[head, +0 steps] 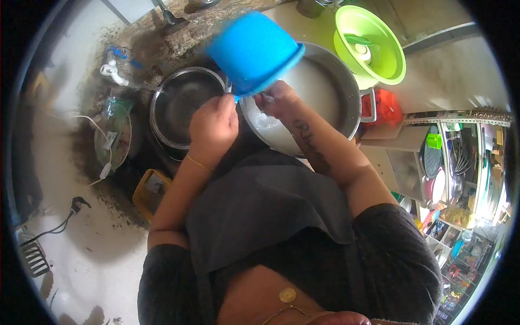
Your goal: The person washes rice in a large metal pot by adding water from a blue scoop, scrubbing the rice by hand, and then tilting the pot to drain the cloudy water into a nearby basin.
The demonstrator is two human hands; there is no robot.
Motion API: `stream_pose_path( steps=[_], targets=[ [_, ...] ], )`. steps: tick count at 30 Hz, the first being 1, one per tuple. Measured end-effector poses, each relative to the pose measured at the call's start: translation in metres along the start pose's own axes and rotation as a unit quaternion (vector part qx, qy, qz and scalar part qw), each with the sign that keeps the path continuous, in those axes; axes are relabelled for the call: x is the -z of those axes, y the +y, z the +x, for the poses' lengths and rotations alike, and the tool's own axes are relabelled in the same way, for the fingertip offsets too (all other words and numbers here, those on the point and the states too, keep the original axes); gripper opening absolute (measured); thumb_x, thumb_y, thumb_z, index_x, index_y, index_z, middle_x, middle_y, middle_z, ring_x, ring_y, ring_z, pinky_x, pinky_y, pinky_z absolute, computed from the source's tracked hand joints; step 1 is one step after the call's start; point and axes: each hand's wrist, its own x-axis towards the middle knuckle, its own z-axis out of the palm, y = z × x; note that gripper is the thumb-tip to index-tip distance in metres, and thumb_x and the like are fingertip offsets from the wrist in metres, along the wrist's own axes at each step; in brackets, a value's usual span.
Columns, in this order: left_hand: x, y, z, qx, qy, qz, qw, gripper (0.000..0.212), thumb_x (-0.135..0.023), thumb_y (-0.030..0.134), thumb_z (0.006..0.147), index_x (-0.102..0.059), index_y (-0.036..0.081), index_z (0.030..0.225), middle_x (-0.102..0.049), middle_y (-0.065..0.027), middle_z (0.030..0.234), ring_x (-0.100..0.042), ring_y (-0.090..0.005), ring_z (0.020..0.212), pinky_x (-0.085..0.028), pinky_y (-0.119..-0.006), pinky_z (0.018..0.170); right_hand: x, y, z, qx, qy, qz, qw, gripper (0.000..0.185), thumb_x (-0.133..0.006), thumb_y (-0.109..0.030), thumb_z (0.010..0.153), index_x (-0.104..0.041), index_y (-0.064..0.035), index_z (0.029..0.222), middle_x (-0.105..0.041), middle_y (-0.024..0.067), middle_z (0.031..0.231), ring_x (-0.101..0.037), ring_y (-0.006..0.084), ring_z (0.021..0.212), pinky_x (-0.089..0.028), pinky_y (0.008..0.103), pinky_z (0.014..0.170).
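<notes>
My left hand (215, 126) is closed round the handle of a blue plastic dipper (258, 50), tilted above a large metal pot (355, 103). Cloudy, whitish liquid (315, 93) lies in this pot. My right hand (278, 99) is over the pot's near left part, beside the dipper's rim, fingers curled; whether it holds something cannot be made out. White suds or splashing water show just below it. To the left stands a round metal pot (157, 118) with a stream running into it from a white plastic tap (113, 74).
A lime green basin (400, 61) with small items stands at the back right, near a red plastic bag (384, 107). At left are a clear bag (115, 138), a white cord (106, 168) and a yellow container (140, 195). Crowded shelves (445, 162) line the right.
</notes>
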Motion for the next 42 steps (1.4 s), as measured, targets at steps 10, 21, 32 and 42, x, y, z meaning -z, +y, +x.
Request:
stream_pose_path(
  steps=[10,21,32,42],
  targets=[
    [-0.019,-0.065,-0.027,0.223,0.129,-0.085,0.962,0.023,-0.068,0.015,0.085,-0.059,0.003,0.102,-0.062,-0.0165,0.084,-0.061,-0.0362,0.073,-0.049,-0.043,0.067,0.013,-0.047,-0.026,0.060,-0.037,-0.597,0.799,0.038,-0.063,-0.035,0.089,-0.069,-0.0076,0.114,-0.070,0.0091,0.103,-0.066,0.0197,0.082,-0.051,0.0349,0.071],
    [-0.066,-0.183,-0.128,0.571,0.121,-0.556,0.592,0.016,-0.053,0.021,0.097,-0.052,0.007,0.104,-0.064,-0.0089,0.083,-0.059,-0.0175,0.063,-0.048,-0.033,0.055,-0.006,-0.086,0.000,-0.260,-0.027,-0.733,0.628,0.114,-0.031,-0.091,0.075,-0.043,-0.0010,0.143,-0.034,0.0245,0.152,-0.034,0.0382,0.138,-0.028,0.0589,0.106],
    [-0.073,-0.192,-0.128,0.577,0.131,-0.522,0.614,0.021,-0.053,0.023,0.097,-0.054,0.004,0.104,-0.065,-0.0096,0.081,-0.061,-0.0194,0.065,-0.049,-0.034,0.057,0.006,-0.077,0.021,-0.278,-0.006,-0.715,0.642,0.115,-0.033,-0.090,0.076,-0.026,-0.0035,0.152,-0.015,0.0241,0.158,-0.009,0.0378,0.148,-0.012,0.0627,0.114],
    [-0.082,-0.200,-0.125,0.594,0.119,-0.309,0.733,0.038,-0.066,0.026,0.089,-0.058,-0.005,0.110,-0.065,-0.0141,0.099,-0.064,-0.0235,0.081,-0.051,-0.035,0.071,0.026,-0.069,-0.008,-0.111,0.020,-0.739,0.664,0.089,-0.039,-0.077,0.086,-0.048,-0.0077,0.141,-0.042,0.0202,0.147,-0.040,0.0403,0.134,-0.029,0.0607,0.108]
  ],
)
